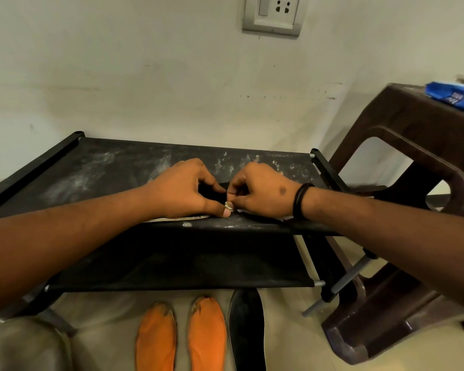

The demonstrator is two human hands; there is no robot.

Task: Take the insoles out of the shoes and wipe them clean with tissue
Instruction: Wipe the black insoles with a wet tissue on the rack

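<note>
Hands are meeting at the middle of the rack's top shelf, over a dark insole that is lying there, near the front edge. The left hand is resting on the insole with fingers bent, thumb pressing down at the insole's near edge. The right hand is pinching a small wad of tissue between thumb and fingers, so this grip is narrow and is holding the tissue; the wad is touching the left thumb tip. A pale strip is showing under the left hand; whether it is the insole's edge or another thing, I cannot tell.

On the floor at 6 o'clock two orange insoles are lying side by side, and a black insole is lying just beside them at 5 o'clock. At 3 o'clock a brown stool is standing, with a blue packet on it. No shoes are appearing in the view.

I judge the step in hand is wiping the last insole. To do it well, the left hand should be keeping the insole pressed flat so it is not sliding on the dusty shelf, while the right hand is drawing the tissue in long strokes away from the left hand. The wad is looking very small and used; taking a fresh piece may be giving a cleaner result.
</note>
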